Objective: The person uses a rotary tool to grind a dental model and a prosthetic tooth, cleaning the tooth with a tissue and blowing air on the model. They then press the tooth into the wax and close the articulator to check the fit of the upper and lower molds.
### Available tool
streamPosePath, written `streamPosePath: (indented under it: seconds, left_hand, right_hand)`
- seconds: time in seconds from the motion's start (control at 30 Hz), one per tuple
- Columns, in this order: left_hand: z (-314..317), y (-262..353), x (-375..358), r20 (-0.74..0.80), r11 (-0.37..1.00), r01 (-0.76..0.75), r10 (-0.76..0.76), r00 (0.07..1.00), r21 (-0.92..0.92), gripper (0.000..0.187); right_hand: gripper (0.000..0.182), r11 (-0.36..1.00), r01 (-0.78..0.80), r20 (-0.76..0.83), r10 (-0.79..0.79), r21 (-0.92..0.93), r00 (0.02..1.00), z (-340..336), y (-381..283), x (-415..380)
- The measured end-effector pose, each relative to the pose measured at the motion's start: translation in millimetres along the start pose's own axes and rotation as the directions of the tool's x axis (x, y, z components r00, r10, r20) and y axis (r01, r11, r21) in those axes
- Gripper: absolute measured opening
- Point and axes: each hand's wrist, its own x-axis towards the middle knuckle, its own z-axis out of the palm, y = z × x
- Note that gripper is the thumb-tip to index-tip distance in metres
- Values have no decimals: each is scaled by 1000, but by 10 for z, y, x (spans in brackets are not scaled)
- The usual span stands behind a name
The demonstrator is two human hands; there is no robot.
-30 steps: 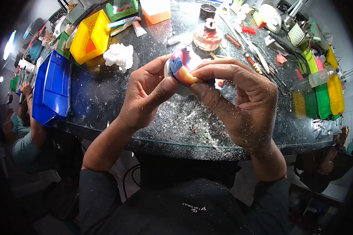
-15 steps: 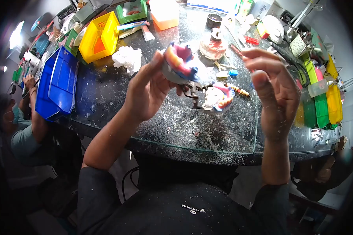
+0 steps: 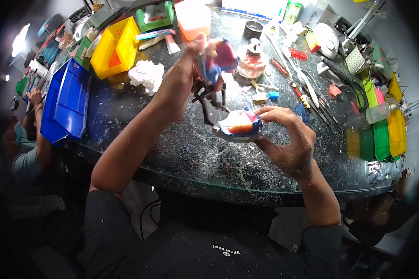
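Note:
My left hand [image 3: 186,69] is wrapped round the upper part of a hinged dental model [image 3: 223,56], which has pink gum, pale teeth and blue edges. A dark metal frame [image 3: 205,104] joins it to the lower dental model [image 3: 239,124], spread open from the upper one. Fingers of my right hand [image 3: 291,142] pinch the right edge of that lower half. Behind the models stands a glass jar [image 3: 252,63] with reddish contents. A blue cap-like piece [image 3: 273,95] lies right of the jar's foot.
Blue bin [image 3: 66,102] and yellow bin [image 3: 115,46] stand at left, near crumpled white tissue [image 3: 146,75]. Slim tools [image 3: 309,88] and a red block [image 3: 298,54] lie at right. Green bin [image 3: 381,135] stands far right. White debris covers the dark table [image 3: 191,160]. A co-worker's arm [image 3: 43,125] shows far left.
My right hand has come down and left onto the lower model. My left hand has risen slightly, turning the upper model. The lower model has shifted left and nearer.

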Motion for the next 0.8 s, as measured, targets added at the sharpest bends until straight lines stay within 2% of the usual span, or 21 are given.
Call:
streamPosePath:
  seconds: [0.03,0.1,0.17,0.3,0.33,0.47,0.57,0.6,0.73,0.8]
  left_hand:
    - [-6,-39,-8,38,993,50,-54,998,104,63]
    - [1,-123,-49,-4,977,53,-54,999,208,66]
    - [-30,-27,-139,123,939,137,-183,975,314,67]
    - [14,-47,-224,171,914,181,-256,951,362,74]
    - [5,-3,-228,227,902,123,-233,946,415,75]
    - [-108,-125,-200,306,889,79,-238,922,452,67]
    - [-51,-70,-244,358,882,-132,-43,933,451,62]
    - [-58,-36,-235,333,889,1,-172,927,458,61]
    - [-74,-53,-259,358,875,-86,-104,928,477,59]
    - [-69,-66,-274,338,877,-50,-131,932,478,57]
  right_hand:
    - [40,1000,-22,18,22,-8,1000,-1,-7,-26]
    - [40,999,-34,79,33,12,996,31,-70,-43]
    - [39,1000,-23,66,23,2,998,89,-58,-86]
    - [39,996,-86,75,83,33,994,102,-126,-83]
    - [39,995,-94,81,91,35,993,100,-141,-81]
    - [40,992,-114,73,110,59,991,132,-155,-87]
    - [40,990,-129,76,125,51,989,139,-162,-93]
    - [39,984,-171,81,166,50,983,138,-179,-99]
    - [39,984,-169,83,164,58,983,143,-181,-108]
    - [39,985,-162,85,156,63,984,147,-176,-110]
